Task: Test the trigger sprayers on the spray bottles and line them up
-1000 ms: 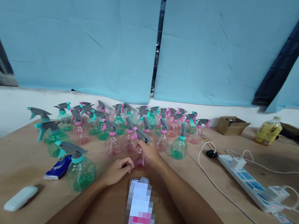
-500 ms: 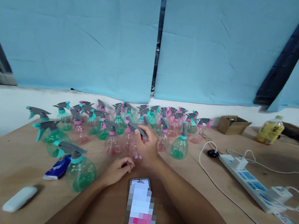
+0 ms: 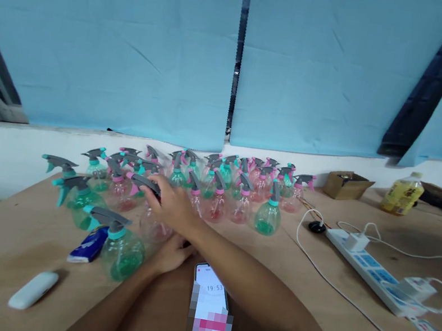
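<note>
My right hand [image 3: 171, 202] is closed around the grey trigger head of a pink spray bottle [image 3: 156, 228], which stands in the front row of bottles. Its clear round body shows below my fingers. My left hand [image 3: 171, 254] rests on the table just right of that bottle, fingers curled, partly covered by my right forearm; nothing shows in it. Behind and around stand several spray bottles with pink or turquoise collars. A green spray bottle [image 3: 122, 253] stands left of my left forearm. Two pink bottles [image 3: 217, 207] stand close together beyond my right forearm.
A phone [image 3: 214, 301] with a timer lies before me. At left are a blue packet [image 3: 89, 245] and a white case [image 3: 33, 290]. Rightward lie a power strip [image 3: 373, 272] with cables, a cardboard box [image 3: 348, 187] and a yellow drink bottle [image 3: 403, 195].
My right hand has moved left with the bottle head in its grip, toward the left front of the group. My left hand stays low on the table, now partly behind my right forearm.
</note>
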Available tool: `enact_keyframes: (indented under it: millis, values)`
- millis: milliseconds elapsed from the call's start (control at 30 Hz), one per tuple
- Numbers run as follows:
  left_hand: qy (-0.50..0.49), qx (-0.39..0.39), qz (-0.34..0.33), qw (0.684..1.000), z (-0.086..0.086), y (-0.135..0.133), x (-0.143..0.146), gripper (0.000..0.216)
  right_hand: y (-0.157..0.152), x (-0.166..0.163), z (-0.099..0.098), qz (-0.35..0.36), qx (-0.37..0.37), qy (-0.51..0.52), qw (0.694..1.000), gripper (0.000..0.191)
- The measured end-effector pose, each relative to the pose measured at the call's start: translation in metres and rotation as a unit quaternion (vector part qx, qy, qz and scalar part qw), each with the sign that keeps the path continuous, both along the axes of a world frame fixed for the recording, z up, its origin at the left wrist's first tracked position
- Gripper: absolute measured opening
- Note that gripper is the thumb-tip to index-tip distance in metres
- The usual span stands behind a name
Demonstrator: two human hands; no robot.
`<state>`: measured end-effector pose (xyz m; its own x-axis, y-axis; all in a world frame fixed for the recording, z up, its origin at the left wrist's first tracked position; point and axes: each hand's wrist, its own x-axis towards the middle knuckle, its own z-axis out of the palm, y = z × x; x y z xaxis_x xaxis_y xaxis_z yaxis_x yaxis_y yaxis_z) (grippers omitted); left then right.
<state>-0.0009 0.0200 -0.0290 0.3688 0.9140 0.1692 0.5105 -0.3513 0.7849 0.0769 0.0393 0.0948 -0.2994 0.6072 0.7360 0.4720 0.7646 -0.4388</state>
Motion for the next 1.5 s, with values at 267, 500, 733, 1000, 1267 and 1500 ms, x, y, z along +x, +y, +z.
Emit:
enact_keyframes:
  millis: [267,500,733,1000,1267,1500]
  values:
    - [0.029,0.048,0.046,0.997,-0.008,0.002,-0.008,0.027,0.000,-0.018,-0.017,-0.003,-0.044,-0.038,0.998,0.033]
    - [0.005,0.034,0.025,0.999,-0.006,0.001,-0.008,0.024,0.005,-0.026,-0.024,0.034,-0.065,-0.042,0.996,0.030]
    - [0.001,0.020,0.017,1.000,-0.004,0.000,-0.007,0.024,0.004,-0.023,-0.018,-0.005,-0.062,-0.038,0.997,0.037]
    - [0.008,0.019,-0.050,0.999,0.009,-0.004,0.002,0.020,0.034,-0.002,-0.010,-0.060,0.026,0.041,0.997,0.041]
    - [0.008,0.013,-0.075,0.997,0.024,-0.009,0.006,0.027,0.056,0.003,-0.028,-0.094,-0.105,-0.018,0.990,0.027]
    - [0.004,0.016,-0.077,0.997,0.017,-0.006,0.005,0.026,0.030,0.022,0.005,-0.086,-0.028,0.079,0.993,0.024]
